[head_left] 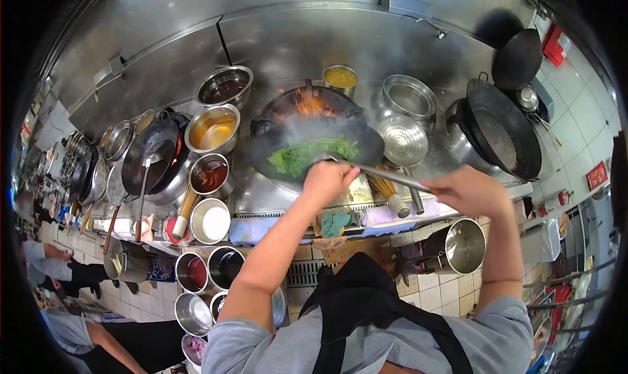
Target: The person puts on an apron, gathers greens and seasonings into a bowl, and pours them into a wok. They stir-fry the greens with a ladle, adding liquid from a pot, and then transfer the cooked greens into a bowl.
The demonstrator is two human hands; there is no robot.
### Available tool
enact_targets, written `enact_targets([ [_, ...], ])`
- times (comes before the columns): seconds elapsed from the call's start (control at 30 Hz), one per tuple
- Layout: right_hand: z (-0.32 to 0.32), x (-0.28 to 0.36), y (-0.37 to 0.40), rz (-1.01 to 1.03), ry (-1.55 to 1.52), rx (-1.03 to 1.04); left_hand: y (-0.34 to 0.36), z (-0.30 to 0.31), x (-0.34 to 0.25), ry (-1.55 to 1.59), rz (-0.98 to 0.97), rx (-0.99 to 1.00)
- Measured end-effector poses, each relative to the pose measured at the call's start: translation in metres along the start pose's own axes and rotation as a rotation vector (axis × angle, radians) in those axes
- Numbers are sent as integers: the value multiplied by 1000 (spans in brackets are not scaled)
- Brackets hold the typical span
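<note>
Black apron; left hand grips wok (greens), right hand ladle.

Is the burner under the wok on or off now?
On: flames rise behind the wok in the left hand; smoke hangs over the greens, right hand on the ladle.

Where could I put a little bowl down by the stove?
Bare steel shows between the red sauce bowl and the wok that the left hand grips. Left of it the sauce pots crowd close together; right of it the right hand holds the ladle near the strainer.
</note>
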State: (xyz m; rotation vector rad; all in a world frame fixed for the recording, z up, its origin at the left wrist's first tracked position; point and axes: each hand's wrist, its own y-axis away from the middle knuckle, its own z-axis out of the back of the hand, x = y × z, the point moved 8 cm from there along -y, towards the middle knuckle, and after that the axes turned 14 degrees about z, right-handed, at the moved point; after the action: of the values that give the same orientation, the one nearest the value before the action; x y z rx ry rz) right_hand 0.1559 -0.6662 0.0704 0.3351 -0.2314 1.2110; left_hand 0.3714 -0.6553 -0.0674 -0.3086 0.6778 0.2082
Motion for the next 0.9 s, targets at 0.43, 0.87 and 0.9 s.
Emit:
enact_targets([
  [0.43,-78,-35,-28,-79,-33,-444,50,-70,47,-55,-3,-81],
  [0.87,-142,-177,-52,-324,-608,-412,59,-81,60,-32,64,-82],
  [0.9,-143,-181,-63,-264,-527,-518,86,-101,55,161,158,205],
])
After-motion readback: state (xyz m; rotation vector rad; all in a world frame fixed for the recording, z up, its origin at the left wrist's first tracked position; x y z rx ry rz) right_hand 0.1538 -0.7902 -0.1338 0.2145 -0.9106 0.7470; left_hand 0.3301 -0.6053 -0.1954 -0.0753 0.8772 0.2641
